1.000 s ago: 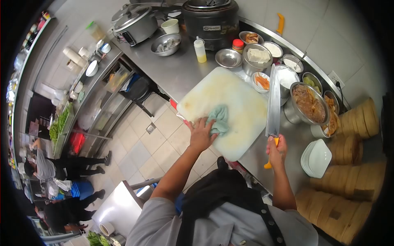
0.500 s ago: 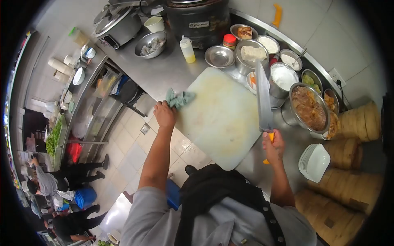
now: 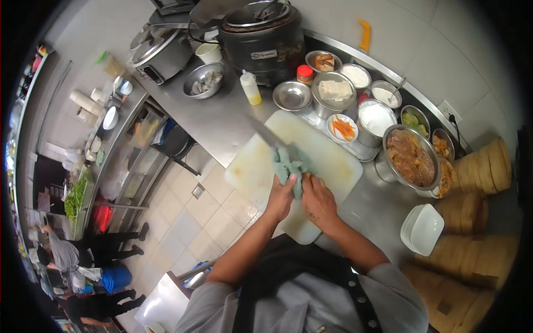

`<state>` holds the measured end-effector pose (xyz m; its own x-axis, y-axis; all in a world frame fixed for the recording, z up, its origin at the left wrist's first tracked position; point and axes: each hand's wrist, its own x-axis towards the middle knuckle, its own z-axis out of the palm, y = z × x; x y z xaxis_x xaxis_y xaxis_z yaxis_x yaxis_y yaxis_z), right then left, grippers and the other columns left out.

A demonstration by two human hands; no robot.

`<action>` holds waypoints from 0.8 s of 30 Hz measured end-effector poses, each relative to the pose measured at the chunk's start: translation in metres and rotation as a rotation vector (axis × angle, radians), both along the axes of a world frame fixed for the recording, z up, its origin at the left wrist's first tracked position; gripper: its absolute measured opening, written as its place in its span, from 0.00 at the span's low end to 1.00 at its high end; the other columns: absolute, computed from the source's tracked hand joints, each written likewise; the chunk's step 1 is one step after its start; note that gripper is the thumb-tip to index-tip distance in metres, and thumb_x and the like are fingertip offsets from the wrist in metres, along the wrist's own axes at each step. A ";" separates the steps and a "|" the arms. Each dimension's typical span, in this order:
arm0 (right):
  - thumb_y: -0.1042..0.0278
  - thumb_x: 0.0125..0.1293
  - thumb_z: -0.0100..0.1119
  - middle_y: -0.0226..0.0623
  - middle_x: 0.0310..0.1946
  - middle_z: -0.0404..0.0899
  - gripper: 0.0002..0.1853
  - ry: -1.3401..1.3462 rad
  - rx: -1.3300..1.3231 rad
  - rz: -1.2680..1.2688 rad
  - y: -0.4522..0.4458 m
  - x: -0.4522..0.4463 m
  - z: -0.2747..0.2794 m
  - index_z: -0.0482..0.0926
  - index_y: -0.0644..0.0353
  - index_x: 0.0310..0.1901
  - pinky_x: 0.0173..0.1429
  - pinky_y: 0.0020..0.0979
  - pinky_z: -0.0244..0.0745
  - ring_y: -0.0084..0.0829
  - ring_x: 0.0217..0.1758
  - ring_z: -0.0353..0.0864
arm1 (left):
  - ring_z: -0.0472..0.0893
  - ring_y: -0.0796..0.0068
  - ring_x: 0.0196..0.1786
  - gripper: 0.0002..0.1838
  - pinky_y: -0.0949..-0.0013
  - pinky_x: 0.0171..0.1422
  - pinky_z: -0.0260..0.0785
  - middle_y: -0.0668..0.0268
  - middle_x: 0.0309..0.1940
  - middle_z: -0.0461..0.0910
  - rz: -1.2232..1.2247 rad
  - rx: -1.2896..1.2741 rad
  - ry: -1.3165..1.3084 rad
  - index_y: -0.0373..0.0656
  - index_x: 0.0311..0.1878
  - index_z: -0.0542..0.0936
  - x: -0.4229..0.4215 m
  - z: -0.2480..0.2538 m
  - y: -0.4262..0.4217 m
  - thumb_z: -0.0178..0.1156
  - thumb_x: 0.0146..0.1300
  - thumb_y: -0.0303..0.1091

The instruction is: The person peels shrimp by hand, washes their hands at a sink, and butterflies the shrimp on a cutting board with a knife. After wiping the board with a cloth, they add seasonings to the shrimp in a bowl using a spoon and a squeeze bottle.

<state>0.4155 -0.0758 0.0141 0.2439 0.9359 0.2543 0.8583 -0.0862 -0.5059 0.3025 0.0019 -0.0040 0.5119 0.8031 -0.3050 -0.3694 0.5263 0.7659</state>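
Over the cutting board, my left hand is closed on a grey-green cloth, which is folded around part of a large kitchen knife. The blade sticks out of the cloth toward the upper left, slightly blurred. Beside it, my right hand is wrapped round the knife's yellow handle, mostly hidden by the fingers. The white board is stained and lies at an angle, its left corner over the counter's edge.
Behind the board stand a squeeze bottle, a bowl of carrot strips and a pan of meat. Stacked white dishes and bamboo steamers are on the right. Co-workers stand far left.
My hands have come together over the board. The cloth moved from the board's left edge onto the knife, and the knife swung from upright on the right to pointing upper left.
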 end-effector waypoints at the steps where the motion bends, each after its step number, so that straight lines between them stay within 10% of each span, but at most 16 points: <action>1: 0.73 0.63 0.53 0.53 0.47 0.76 0.28 -0.010 0.003 0.064 0.005 -0.005 -0.001 0.63 0.66 0.65 0.46 0.45 0.78 0.49 0.49 0.77 | 0.73 0.65 0.62 0.29 0.55 0.61 0.70 0.62 0.62 0.71 0.010 0.011 0.002 0.46 0.69 0.63 -0.001 0.000 0.006 0.62 0.68 0.38; 18: 0.67 0.63 0.62 0.54 0.48 0.77 0.26 0.258 -0.180 0.181 -0.045 0.053 -0.032 0.66 0.59 0.61 0.54 0.47 0.73 0.54 0.50 0.78 | 0.82 0.67 0.44 0.15 0.63 0.48 0.76 0.61 0.44 0.83 1.058 0.184 0.451 0.36 0.53 0.78 -0.148 -0.038 0.173 0.64 0.62 0.25; 24: 0.68 0.59 0.66 0.50 0.47 0.78 0.30 0.119 -0.133 -0.071 -0.021 0.103 -0.060 0.66 0.58 0.63 0.55 0.46 0.72 0.52 0.51 0.77 | 0.81 0.66 0.48 0.20 0.62 0.53 0.73 0.60 0.46 0.81 0.607 0.236 0.545 0.36 0.54 0.76 -0.144 -0.046 0.167 0.55 0.69 0.42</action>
<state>0.5180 -0.0971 -0.0454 0.3315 0.9386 0.0951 0.7823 -0.2171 -0.5839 0.1584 0.1686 -0.0501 -0.1980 0.9646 -0.1741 -0.0841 0.1602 0.9835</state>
